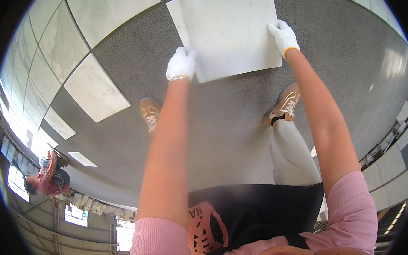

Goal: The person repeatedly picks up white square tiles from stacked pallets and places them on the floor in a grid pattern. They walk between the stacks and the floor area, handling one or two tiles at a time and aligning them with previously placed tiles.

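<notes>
Over the speckled grey floor (pixel 228 149): white rectangular stone slab (pixel 229 31), held.
White-gloved left hand (pixel 181 65) pinches left edge, white-gloved right hand (pixel 284 38) the right. Pale veined square slabs (pixel 62 56) at left look laid; this one seemingly unplaced, bare floor remaining.

Speckled grey floor (pixel 227 140), pale veined slabs (pixel 63 63) in rows at left, narrow white piece (pixel 82 159) apart

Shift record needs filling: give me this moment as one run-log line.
white slab: over grey floor | left hand: gloved, at its left edge | right hand: gloved, at its right edge | another slab: left
</notes>
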A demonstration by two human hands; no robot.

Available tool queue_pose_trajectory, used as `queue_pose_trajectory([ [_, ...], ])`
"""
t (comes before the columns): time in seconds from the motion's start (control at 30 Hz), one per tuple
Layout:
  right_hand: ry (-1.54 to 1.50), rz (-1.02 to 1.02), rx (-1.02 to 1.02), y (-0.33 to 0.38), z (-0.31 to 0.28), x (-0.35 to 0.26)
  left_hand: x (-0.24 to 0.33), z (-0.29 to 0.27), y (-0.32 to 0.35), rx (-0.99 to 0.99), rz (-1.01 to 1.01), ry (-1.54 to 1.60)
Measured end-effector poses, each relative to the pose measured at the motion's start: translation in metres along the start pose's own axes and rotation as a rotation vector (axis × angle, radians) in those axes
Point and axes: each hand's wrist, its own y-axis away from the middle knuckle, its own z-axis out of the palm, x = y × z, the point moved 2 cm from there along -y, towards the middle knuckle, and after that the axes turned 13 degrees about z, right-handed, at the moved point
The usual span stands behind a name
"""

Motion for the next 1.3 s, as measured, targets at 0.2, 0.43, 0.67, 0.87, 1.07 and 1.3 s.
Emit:
queue_pose_trajectory([
  [0.2,0.171,0.02,0.093,0.01,-0.001,-0.009,0.003,-0.016,-0.003,-0.106,-0.041,-0.181],
  [0.43,0.69,-0.027,0.163,0.017,-0.014,-0.028,0.001,-0.007,-0.01,0.116,0.003,-0.019],
  [0.67,0.456,-0.035,0.155,0.034,-0.019,-0.004,0.011,-0.005,-0.005,0.078,-0.057,0.013],
  [0.87,0.246,0.032,0.21,0.04,0.01,0.013,0.008,-0.003,-0.009,0.113,-0.051,0.022],
  [1.07,0.2,0.069,0.198,0.028,0.012,0.018,0.004,0.001,-0.013,0.118,-0.049,0.064],
  [1.3,0.168,0.04,0.154,0.027,0.009,0.02,0.003,0.002,-0.012,0.12,-0.038,0.083],
])
